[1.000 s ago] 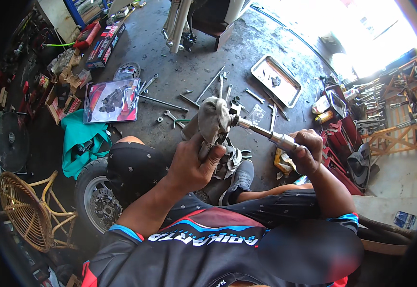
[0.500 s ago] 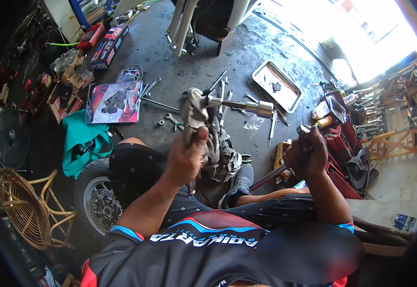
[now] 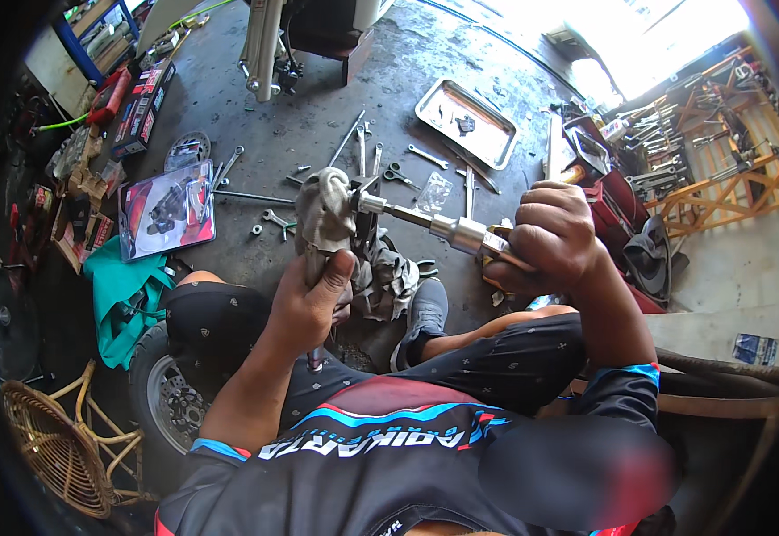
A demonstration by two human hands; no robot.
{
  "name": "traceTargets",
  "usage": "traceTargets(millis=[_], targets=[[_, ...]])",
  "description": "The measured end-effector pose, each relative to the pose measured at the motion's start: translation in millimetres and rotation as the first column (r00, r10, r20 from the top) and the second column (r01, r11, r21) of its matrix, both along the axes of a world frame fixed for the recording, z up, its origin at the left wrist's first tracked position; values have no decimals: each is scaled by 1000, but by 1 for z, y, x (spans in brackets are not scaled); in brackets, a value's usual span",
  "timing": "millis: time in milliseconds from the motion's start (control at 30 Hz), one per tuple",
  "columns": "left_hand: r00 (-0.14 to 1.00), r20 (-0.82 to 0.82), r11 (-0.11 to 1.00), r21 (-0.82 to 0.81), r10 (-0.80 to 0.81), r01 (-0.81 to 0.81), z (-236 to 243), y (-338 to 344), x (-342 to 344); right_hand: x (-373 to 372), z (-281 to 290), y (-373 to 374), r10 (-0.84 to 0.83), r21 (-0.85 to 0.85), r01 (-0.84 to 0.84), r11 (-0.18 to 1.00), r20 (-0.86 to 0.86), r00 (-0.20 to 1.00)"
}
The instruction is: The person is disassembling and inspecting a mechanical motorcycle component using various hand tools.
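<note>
My left hand (image 3: 316, 304) is wrapped around a metal part covered by a grey rag (image 3: 325, 210), held upright above my lap. A metal end of it (image 3: 315, 359) pokes out below the fist. From its upper side a shaft with a silver cylindrical socket (image 3: 461, 234) runs out to the right. My right hand (image 3: 550, 237) is closed around a metal bar tool (image 3: 512, 255) at the socket's far end. The fist hides most of that tool, so its exact kind cannot be made out. More grey rag (image 3: 387, 277) hangs below, between my legs.
Loose wrenches (image 3: 427, 157) lie on the concrete floor. Beyond them is a metal tray (image 3: 496, 154) with small parts. A packaged part (image 3: 168, 213), a green bag (image 3: 121, 290) and a wheel (image 3: 170, 397) stand to the left. Tool racks (image 3: 729, 152) line the right.
My right hand has risen and moved left, bringing its metal bar tool to the socket's end, where there was a gap before. The view has shifted, and the left hand keeps its hold.
</note>
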State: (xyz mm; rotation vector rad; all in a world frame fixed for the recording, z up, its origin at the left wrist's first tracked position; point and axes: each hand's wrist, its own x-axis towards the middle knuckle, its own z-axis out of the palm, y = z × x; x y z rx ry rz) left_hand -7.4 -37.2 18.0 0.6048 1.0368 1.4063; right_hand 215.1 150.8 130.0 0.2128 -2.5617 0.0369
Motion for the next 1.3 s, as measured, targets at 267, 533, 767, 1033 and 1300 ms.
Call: traceTargets(millis=[267, 533, 767, 1033, 1300], targets=[[968, -217, 988, -112, -129, 107, 3, -5, -9, 1, 25, 2, 25, 518, -108, 849, 163, 986], [983, -9, 978, -103, -184, 182, 6, -8, -10, -3, 46, -8, 39, 466, -132, 875, 205, 978], [964, -265, 992, 125, 11, 22, 2, -15, -10, -13, 26, -6, 110, -42, -103, 994, 189, 976], [856, -491, 967, 252, 162, -39, 0, -14, -7, -9, 4, -11, 94, -127, -82, 988, 90, 992], [672, -590, 831, 552, 448, -70, -7, -8, -6, -10, -7, -10, 139, -358, -132, 924, -6, 990]])
